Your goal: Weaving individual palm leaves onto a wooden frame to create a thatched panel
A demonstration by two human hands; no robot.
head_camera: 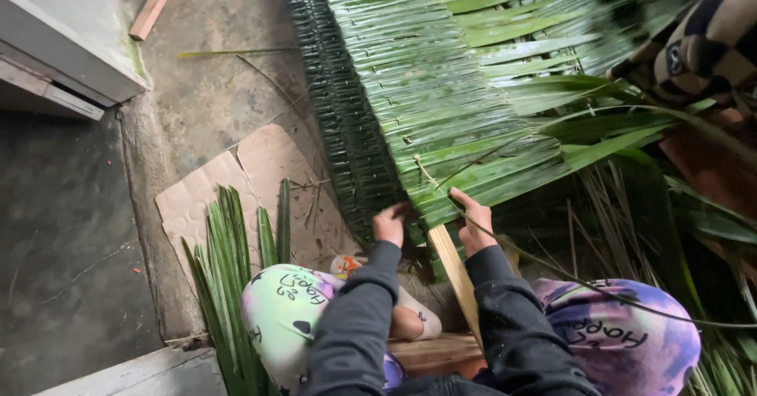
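From the head view I see my left hand (389,224) just below the middle of the frame, fingers curled onto the lower edge of the woven leaf panel (441,88), which runs from the top centre down to the hands. My right hand (474,224) sits just beside it, pinching a thin strip (505,242) that trails off toward the lower right. A pale wooden slat (456,274) runs down between my forearms, its top end under the panel's edge. Loose green leaves (225,270) lie on a sheet of cardboard (260,167) at the lower left. Another person's striped sleeve (702,41) shows in the upper right corner.
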